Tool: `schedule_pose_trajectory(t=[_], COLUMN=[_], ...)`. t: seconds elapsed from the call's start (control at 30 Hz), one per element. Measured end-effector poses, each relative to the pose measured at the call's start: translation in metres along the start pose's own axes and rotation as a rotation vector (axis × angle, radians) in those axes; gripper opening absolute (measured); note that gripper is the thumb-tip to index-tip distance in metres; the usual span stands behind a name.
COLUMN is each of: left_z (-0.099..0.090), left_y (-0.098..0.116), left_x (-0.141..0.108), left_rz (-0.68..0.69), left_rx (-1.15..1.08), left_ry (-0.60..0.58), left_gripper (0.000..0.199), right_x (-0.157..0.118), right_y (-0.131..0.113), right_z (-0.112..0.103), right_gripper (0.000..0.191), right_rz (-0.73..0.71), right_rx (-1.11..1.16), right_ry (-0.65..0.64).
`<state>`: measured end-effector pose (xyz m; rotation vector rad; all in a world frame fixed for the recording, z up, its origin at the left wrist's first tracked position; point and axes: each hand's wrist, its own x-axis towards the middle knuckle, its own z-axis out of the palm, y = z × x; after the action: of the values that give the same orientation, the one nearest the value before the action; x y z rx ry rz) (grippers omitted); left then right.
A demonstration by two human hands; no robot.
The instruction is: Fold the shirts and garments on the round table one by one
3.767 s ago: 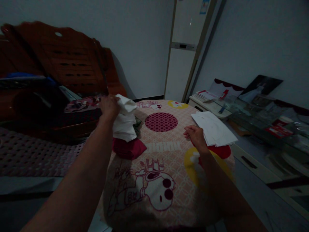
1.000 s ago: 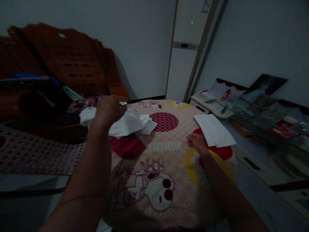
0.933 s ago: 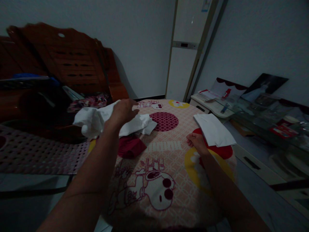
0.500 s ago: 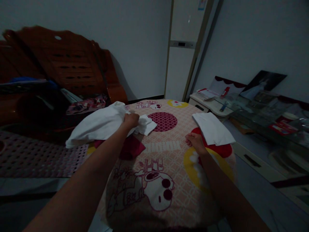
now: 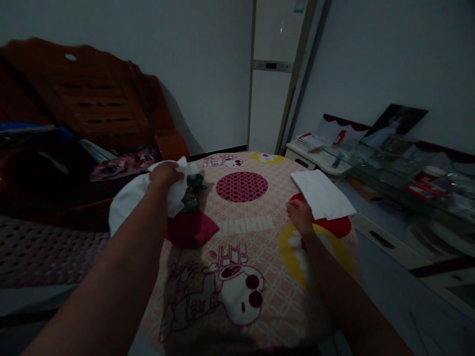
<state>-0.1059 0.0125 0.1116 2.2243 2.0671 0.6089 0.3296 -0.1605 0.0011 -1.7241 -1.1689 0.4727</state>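
My left hand [image 5: 165, 175] is closed on a rumpled white cloth [image 5: 128, 200] at the left side of the round table. Beside that cloth lies a dark green cloth [image 5: 192, 194], and just in front is a dark red cloth [image 5: 193, 230]. My right hand [image 5: 300, 213], its fingers curled together, rests near the tablecloth on the right. Just beyond it lies a folded white cloth [image 5: 322, 194], flat on the table. Whether anything is inside my right hand cannot be made out.
A patterned tablecloth [image 5: 241, 257] covers the round table. A wooden bench [image 5: 92, 104] with clothes stands at the left. Behind stands a tall white cabinet-like unit [image 5: 269, 109]. At the right is a glass-topped stand [image 5: 386, 173] with papers and small items.
My left hand has moved left with the white cloth, and the dark green cloth has come into view. My right hand has hardly moved. The view has shifted slightly.
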Motion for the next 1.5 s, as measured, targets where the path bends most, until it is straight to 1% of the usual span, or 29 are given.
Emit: schedule_pose_trajectory(t=[0.03,0.07,0.1,0.17,0.23,0.27,0.3,0.33,0.37,0.43,0.5,0.57,0.67,0.77,0.83,0.87,0.97,1.0,1.03,1.07,1.13,1.2,1.23,1.27,1.3,1.33,1.37,1.43,1.5], left_z=[0.005,0.009,0.011,0.011,0.011,0.013,0.017,0.024,0.033,0.056,0.078,0.092,0.096,0.088,0.082,0.080,0.078,0.079,0.081,0.083,0.088,0.090,0.088,0.084,0.075,0.064,0.049,0.012,-0.026], left_y=[-0.001,0.001,0.005,0.018,0.036,0.046,0.056,0.065,0.074,0.086,0.091,0.091,0.090,0.097,0.108,0.116,0.140,0.148,0.154,0.160,0.167,0.169,0.168,0.165,0.161,0.156,0.149,0.129,0.104], left_x=[0.000,0.000,-0.001,-0.004,-0.012,-0.018,-0.026,-0.035,-0.045,-0.064,-0.081,-0.091,-0.095,-0.095,-0.096,-0.098,-0.105,-0.108,-0.112,-0.115,-0.119,-0.118,-0.115,-0.110,-0.102,-0.093,-0.081,-0.056,-0.035], left_rz=[-0.067,-0.149,-0.208,-0.165,-0.049,0.012,0.067,0.112,0.151,0.230,0.253,0.265,0.291,0.324,0.390,0.452,0.686,0.738,0.762,0.762,0.709,0.641,0.597,0.541,0.473,0.386,0.283,0.081,0.009], left_rx=[0.032,0.057,0.069,0.030,-0.061,-0.114,-0.160,-0.200,-0.227,-0.236,-0.235,-0.243,-0.262,-0.297,-0.336,-0.355,-0.389,-0.389,-0.381,-0.362,-0.301,-0.248,-0.240,-0.247,-0.268,-0.292,-0.326,-0.403,-0.454], left_ry=[-0.097,-0.140,-0.110,0.083,0.302,0.383,0.400,0.378,0.323,0.155,0.055,0.012,0.014,0.019,0.008,-0.001,-0.059,-0.088,-0.119,-0.151,-0.216,-0.272,-0.277,-0.255,-0.198,-0.106,0.041,0.421,0.766], left_gripper=[0.047,0.047,0.045,0.042,0.041,0.041,0.041,0.042,0.041,0.037,0.035,0.035,0.034,0.035,0.040,0.048,0.082,0.089,0.092,0.087,0.062,0.036,0.030,0.027,0.026,0.026,0.027,0.031,0.030], right_x=[0.002,0.003,0.005,0.008,0.011,0.012,0.013,0.014,0.015,0.016,0.016,0.016,0.018,0.022,0.020,0.016,-0.002,-0.008,-0.015,-0.020,-0.026,-0.027,-0.025,-0.024,-0.022,-0.020,-0.018,-0.015,-0.014], right_y=[0.001,0.003,0.005,0.010,0.018,0.021,0.024,0.027,0.029,0.033,0.036,0.040,0.041,0.026,0.006,-0.006,-0.038,-0.046,-0.052,-0.056,-0.059,-0.056,-0.053,-0.050,-0.047,-0.043,-0.040,-0.034,-0.029], right_z=[-0.005,-0.011,-0.017,-0.030,-0.040,-0.044,-0.046,-0.047,-0.048,-0.050,-0.054,-0.063,-0.081,-0.087,-0.078,-0.070,-0.040,-0.031,-0.023,-0.017,-0.010,-0.008,-0.009,-0.010,-0.012,-0.013,-0.015,-0.016,-0.017], right_gripper=[0.017,0.018,0.020,0.026,0.032,0.034,0.035,0.036,0.037,0.038,0.037,0.033,0.032,0.033,0.030,0.027,0.028,0.028,0.028,0.028,0.027,0.027,0.027,0.029,0.030,0.032,0.033,0.034,0.035], right_rz=[-0.073,-0.136,-0.182,-0.224,-0.216,-0.203,-0.190,-0.180,-0.174,-0.164,-0.131,-0.070,0.025,0.030,-0.026,-0.052,-0.030,-0.022,-0.021,-0.017,-0.003,0.017,0.017,0.014,0.010,0.009,0.014,0.042,0.068], right_rx=[-0.109,-0.226,-0.341,-0.533,-0.666,-0.710,-0.740,-0.757,-0.762,-0.754,-0.750,-0.761,-0.735,-0.601,-0.388,-0.228,0.285,0.378,0.442,0.487,0.540,0.562,0.564,0.568,0.575,0.587,0.599,0.607,0.591], right_ry=[0.091,0.174,0.239,0.302,0.317,0.322,0.329,0.339,0.352,0.385,0.410,0.418,0.429,0.452,0.375,0.261,-0.273,-0.382,-0.453,-0.500,-0.533,-0.516,-0.499,-0.483,-0.467,-0.450,-0.431,-0.390,-0.351])
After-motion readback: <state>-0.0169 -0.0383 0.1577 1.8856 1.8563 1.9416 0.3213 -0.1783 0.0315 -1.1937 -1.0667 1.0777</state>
